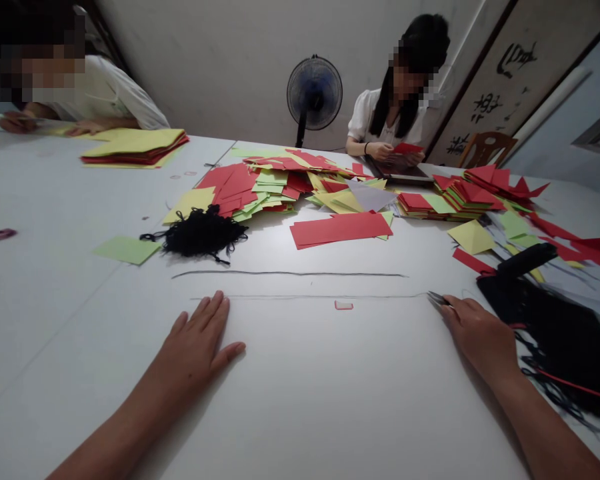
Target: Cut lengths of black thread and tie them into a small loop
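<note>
My left hand [195,340] lies flat on the white table, fingers stretched out and thumb apart. Its fingertips press on the left part of a thin thread [320,297] that runs nearly straight across to the right. At the thread's right end, my right hand [480,337] is closed round small scissors [437,299], with only the pointed metal blades showing. Farther back, a dark cord [290,273] lies parallel to the thread. A small red-edged piece [343,305] rests just in front of the thread. Behind my left hand sits a tangled heap of black yarn [200,233].
Red, yellow and green paper pieces [233,187] are piled mid-table. Black yarn strands [570,340] lie beside my right forearm. One person [390,120] sits opposite holding red paper; another [95,93] sits at the far left by a paper stack [135,147]. A fan [315,92] stands behind.
</note>
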Available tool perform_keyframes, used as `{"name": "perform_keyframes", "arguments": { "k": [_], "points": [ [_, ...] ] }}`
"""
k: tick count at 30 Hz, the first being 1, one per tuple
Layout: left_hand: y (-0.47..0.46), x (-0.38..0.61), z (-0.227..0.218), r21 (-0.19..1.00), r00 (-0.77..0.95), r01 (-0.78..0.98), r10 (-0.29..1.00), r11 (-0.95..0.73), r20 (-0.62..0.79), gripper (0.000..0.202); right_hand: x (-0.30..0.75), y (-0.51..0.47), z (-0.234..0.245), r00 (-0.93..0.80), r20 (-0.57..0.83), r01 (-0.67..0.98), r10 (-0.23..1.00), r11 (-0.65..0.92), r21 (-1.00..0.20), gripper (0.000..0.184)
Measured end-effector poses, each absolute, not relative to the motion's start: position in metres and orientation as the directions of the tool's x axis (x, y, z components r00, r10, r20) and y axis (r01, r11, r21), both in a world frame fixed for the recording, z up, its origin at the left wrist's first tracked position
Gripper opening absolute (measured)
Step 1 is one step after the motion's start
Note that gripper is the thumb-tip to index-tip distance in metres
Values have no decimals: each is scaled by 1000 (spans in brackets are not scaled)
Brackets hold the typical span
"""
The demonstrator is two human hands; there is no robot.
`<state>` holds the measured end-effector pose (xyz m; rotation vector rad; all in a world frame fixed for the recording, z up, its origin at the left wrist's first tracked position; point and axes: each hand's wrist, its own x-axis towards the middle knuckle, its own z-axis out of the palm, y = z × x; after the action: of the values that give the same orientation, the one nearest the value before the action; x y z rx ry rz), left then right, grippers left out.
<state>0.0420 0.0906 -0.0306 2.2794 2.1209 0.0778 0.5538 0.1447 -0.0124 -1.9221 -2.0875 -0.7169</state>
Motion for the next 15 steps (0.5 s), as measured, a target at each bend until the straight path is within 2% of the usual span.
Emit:
{"name": "perform_keyframes", "arguments": {
  "k": [7, 15],
  "points": [
    [91, 42, -33, 59, 68, 996, 997, -70, 21, 82, 555, 142, -15, -113, 467, 984, 877, 33, 177, 41],
    [90, 43, -28, 71, 69, 995, 998, -70, 11, 80, 552, 147, -19, -135, 483, 979, 865, 40, 201, 44]
  ]
}}
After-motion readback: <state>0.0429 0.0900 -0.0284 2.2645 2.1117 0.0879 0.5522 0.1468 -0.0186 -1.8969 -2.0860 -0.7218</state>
